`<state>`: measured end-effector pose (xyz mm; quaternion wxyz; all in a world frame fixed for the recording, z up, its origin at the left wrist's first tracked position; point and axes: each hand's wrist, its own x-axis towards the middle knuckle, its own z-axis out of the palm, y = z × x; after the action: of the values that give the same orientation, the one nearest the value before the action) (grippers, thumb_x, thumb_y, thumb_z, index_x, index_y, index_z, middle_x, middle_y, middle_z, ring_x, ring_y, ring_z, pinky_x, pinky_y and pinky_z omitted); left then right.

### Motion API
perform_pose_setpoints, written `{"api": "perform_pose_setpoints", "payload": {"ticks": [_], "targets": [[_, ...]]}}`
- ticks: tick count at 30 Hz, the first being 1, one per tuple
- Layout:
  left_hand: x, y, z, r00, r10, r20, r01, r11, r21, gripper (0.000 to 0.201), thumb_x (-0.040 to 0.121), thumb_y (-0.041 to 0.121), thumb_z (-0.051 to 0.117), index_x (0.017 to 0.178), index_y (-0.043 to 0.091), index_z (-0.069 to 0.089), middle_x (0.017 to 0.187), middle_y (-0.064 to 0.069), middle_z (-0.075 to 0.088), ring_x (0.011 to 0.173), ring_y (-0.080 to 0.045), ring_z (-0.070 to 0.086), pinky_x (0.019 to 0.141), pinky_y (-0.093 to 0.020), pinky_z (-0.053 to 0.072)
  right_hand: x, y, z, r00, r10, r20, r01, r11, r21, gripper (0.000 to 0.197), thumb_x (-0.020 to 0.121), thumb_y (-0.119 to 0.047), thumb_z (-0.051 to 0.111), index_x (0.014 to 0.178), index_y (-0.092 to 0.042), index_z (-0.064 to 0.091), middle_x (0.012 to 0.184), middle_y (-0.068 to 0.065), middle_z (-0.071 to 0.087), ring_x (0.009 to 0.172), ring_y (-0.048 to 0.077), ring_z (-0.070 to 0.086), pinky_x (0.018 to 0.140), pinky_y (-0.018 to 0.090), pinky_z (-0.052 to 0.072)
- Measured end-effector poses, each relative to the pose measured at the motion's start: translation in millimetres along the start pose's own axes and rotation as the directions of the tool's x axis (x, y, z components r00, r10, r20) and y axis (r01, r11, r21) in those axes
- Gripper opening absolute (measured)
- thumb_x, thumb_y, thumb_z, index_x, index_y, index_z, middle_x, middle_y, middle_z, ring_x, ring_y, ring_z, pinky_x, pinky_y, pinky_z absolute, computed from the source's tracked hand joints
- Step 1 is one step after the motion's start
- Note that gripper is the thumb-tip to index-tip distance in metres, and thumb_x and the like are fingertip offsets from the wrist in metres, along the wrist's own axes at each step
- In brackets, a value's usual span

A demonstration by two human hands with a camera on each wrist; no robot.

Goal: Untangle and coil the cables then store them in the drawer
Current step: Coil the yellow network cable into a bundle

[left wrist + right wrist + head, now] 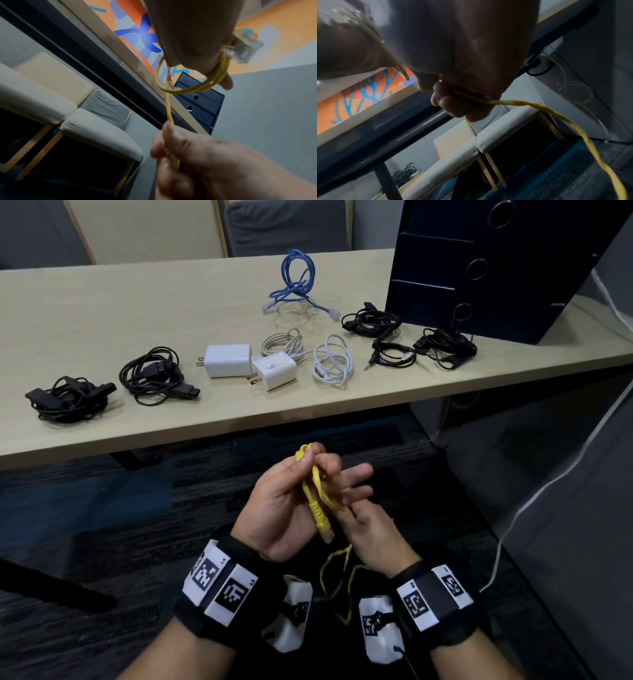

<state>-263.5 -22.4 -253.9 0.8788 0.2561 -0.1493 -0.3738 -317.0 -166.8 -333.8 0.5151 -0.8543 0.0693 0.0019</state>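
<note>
A yellow network cable point(314, 491) is held in front of me, below the table's front edge. My left hand point(315, 465) grips a small coil of it between thumb and fingers, and the clear plug point(325, 531) hangs under the palm. In the left wrist view the loops point(217, 77) wrap the fingers beside the plug point(247, 46). My right hand point(352, 510) pinches the strand just below the coil. The loose tail point(342, 577) droops between my wrists and trails off to the right point(573, 121). The dark blue drawer unit point(479, 268) stands at the table's back right, drawers closed.
On the beige table point(102, 313) lie a blue cable point(294, 282), two white chargers point(227, 360), a white cable point(334, 361), a beige cable point(282, 344) and several black cable bundles point(154, 374). Dark carpet lies under my hands, and a grey partition point(565, 474) stands at right.
</note>
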Motion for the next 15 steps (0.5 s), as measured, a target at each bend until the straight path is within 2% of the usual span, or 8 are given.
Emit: {"api": "perform_pose_setpoints", "payload": {"ticks": [1,3,5,7,10,12,13,15], "targets": [[1.6,0.1,3.3,0.999,0.027,-0.045,-0.026,0.999,0.025,0.013,0.091,0.016,0.054,0.100,0.009,0.049,0.085,-0.005,0.069,0.096,-0.034,0.069,0.093,-0.056,0.050,-1.9,-0.1,-0.2,1.000,-0.001,0.004,0.001,1.000,-0.021,0.019,0.099,-0.035,0.049,0.093,-0.020,0.059,0.084,0.000,0.068,0.082,0.015,0.064,0.077,0.030,0.048],[6.7,4.2,9.2,0.985,0.080,-0.153,-0.069,0.995,0.079,0.011,0.088,0.017,0.046,0.096,0.011,0.051,0.091,-0.003,0.073,0.081,-0.027,0.073,0.077,-0.043,0.059,-8.1,0.5,-0.3,0.999,-0.015,0.044,0.018,0.997,-0.070,0.023,0.096,-0.042,0.049,0.088,-0.021,0.055,0.079,0.003,0.065,0.077,0.020,0.061,0.076,0.043,0.049],[12.8,9.8,8.4,0.960,0.163,-0.226,-0.129,0.979,0.157,0.013,0.087,0.019,0.044,0.098,0.014,0.050,0.098,0.000,0.074,0.064,-0.015,0.071,0.061,-0.029,0.059,-15.5,0.9,-1.7,0.995,0.001,0.102,0.012,0.992,-0.129,0.021,0.094,-0.042,0.052,0.081,-0.025,0.051,0.073,0.000,0.061,0.070,0.014,0.058,0.072,0.043,0.048],[20.2,11.9,3.3,0.938,0.224,-0.264,-0.158,0.955,0.249,0.014,0.096,0.017,0.039,0.109,0.015,0.046,0.106,0.001,0.073,0.058,-0.012,0.068,0.055,-0.024,0.055,-22.3,-0.8,-5.8,0.993,0.001,0.122,0.020,0.986,-0.168,0.016,0.095,-0.034,0.055,0.081,-0.028,0.050,0.071,-0.001,0.060,0.068,0.010,0.057,0.070,0.037,0.047],[26.7,3.4,-6.0,0.912,0.324,-0.250,-0.190,0.877,0.441,0.022,0.103,0.013,0.032,0.125,0.015,0.037,0.116,-0.001,0.070,0.074,-0.019,0.071,0.059,-0.025,0.055,-28.0,-9.6,-15.8,0.988,-0.076,0.131,0.104,0.969,-0.224,0.004,0.093,-0.027,0.058,0.091,-0.029,0.056,0.075,-0.006,0.063,0.071,0.007,0.058,0.070,0.031,0.047],[28.6,-2.2,-13.0,0.882,0.401,-0.247,-0.215,0.810,0.546,0.027,0.104,0.013,0.031,0.131,0.013,0.030,0.120,0.001,0.066,0.084,-0.022,0.071,0.068,-0.027,0.057,-30.5,-14.0,-21.5,0.982,-0.099,0.158,0.138,0.956,-0.258,0.010,0.093,-0.026,0.060,0.101,-0.032,0.061,0.081,-0.011,0.065,0.077,0.004,0.060,0.071,0.022,0.047],[29.5,-3.5,-18.0,0.864,0.441,-0.244,-0.220,0.766,0.604,0.028,0.104,0.013,0.032,0.133,0.012,0.029,0.120,0.003,0.066,0.087,-0.021,0.071,0.072,-0.028,0.056,-32.4,-13.8,-24.9,0.982,-0.101,0.161,0.144,0.950,-0.277,0.013,0.092,-0.026,0.061,0.103,-0.032,0.062,0.080,-0.014,0.064,0.077,0.003,0.060,0.068,0.017,0.045],[29.3,-2.4,-28.9,0.827,0.528,-0.195,-0.224,0.626,0.747,0.027,0.104,0.012,0.034,0.131,0.008,0.033,0.121,0.009,0.063,0.092,-0.021,0.071,0.079,-0.028,0.055,-36.8,-12.8,-33.5,0.985,-0.104,0.140,0.141,0.945,-0.295,0.008,0.091,-0.026,0.063,0.098,-0.031,0.064,0.075,-0.014,0.061,0.073,0.004,0.058,0.063,0.014,0.041]]}}
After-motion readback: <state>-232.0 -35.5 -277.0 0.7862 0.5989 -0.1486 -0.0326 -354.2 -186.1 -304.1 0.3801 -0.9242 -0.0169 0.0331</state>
